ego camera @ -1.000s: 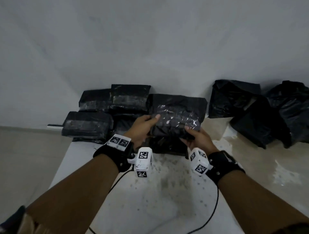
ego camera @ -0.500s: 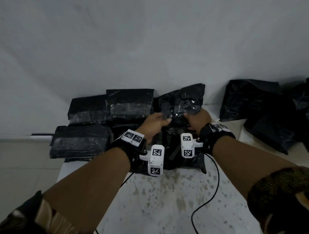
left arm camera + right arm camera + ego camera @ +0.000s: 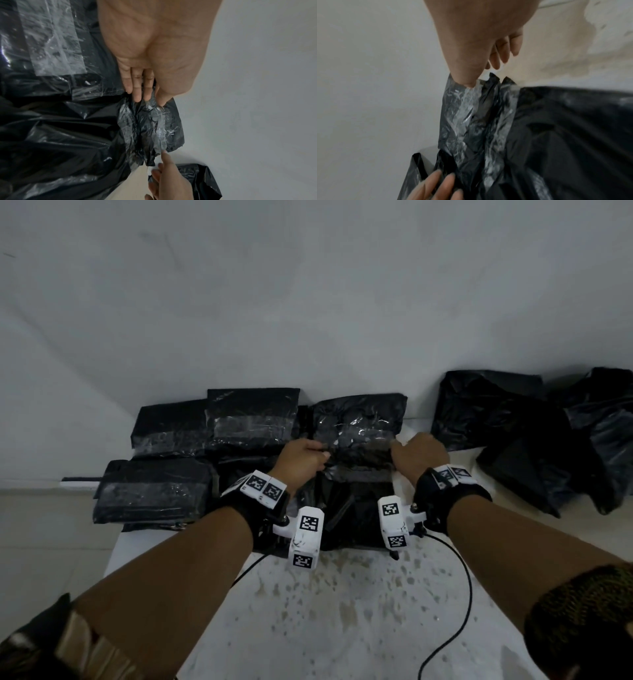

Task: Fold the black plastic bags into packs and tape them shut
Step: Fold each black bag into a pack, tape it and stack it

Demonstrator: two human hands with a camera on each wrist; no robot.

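Taped black pack (image 3: 358,433) between both hands, pinched at each end (against wall)

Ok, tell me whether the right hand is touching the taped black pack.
Touching. The right wrist view shows the right hand pinching the taped pack's edge with its thumb.

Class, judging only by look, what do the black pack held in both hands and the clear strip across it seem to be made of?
Black pack, gripped by the left hand and right hand: seemingly thin plastic film, glossy and crinkled. Clear strip: likely adhesive plastic tape, transparent, shiny and wrinkled.
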